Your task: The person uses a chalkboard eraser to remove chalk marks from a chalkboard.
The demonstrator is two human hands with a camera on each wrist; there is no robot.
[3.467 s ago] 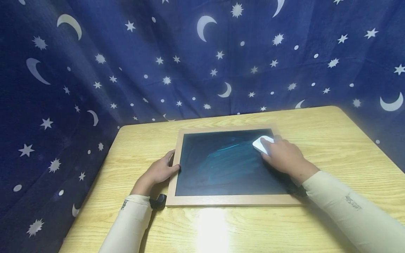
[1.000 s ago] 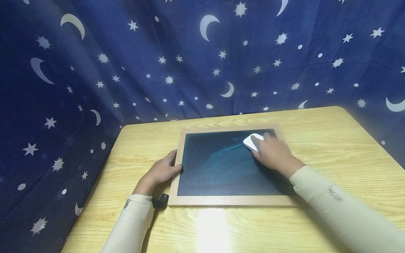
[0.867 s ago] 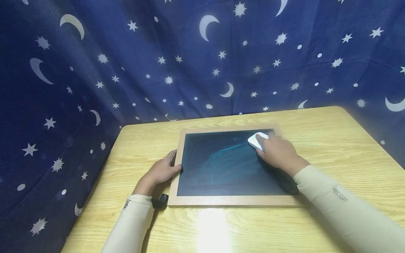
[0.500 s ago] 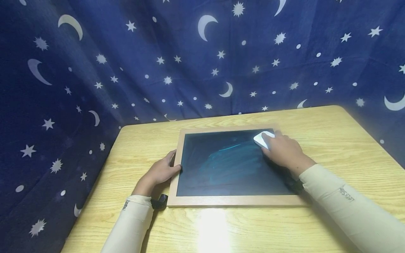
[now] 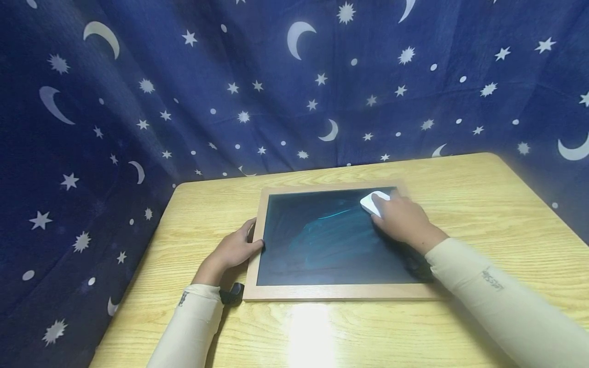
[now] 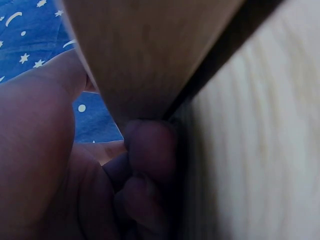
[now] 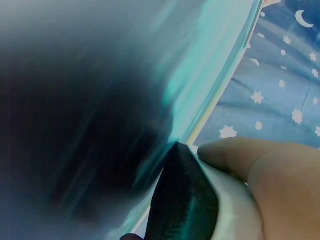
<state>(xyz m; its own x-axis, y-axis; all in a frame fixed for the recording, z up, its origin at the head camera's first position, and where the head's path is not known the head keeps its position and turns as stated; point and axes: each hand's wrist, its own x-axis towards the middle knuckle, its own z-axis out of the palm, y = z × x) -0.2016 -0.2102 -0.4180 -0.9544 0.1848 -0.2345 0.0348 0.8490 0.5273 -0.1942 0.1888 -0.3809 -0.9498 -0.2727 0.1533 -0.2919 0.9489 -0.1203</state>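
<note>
A small blackboard (image 5: 336,292) with a pale wooden frame lies flat on the table. Its dark surface carries a hazy teal chalk smear (image 5: 322,240) and one brighter teal line (image 5: 334,214). Near the upper right corner, my right hand (image 5: 405,220) grips a white board eraser (image 5: 369,203) against the surface. From the right wrist, the eraser's dark pad (image 7: 182,200) shows at the board, with teal streaks beside it. My left hand (image 5: 232,250) holds the frame's left side, thumb over the top; curled fingers (image 6: 152,150) press at its side edge in the left wrist view.
The light wood-grain table (image 5: 207,209) extends around the board on all sides. Behind and to the left hangs a dark blue curtain (image 5: 267,66) with moons and stars. A black wrist strap (image 5: 232,294) sits by the frame's lower left corner.
The right hand with the eraser has slid right along the upper part of the board, then back a little to the left. The left hand and the board have stayed in place.
</note>
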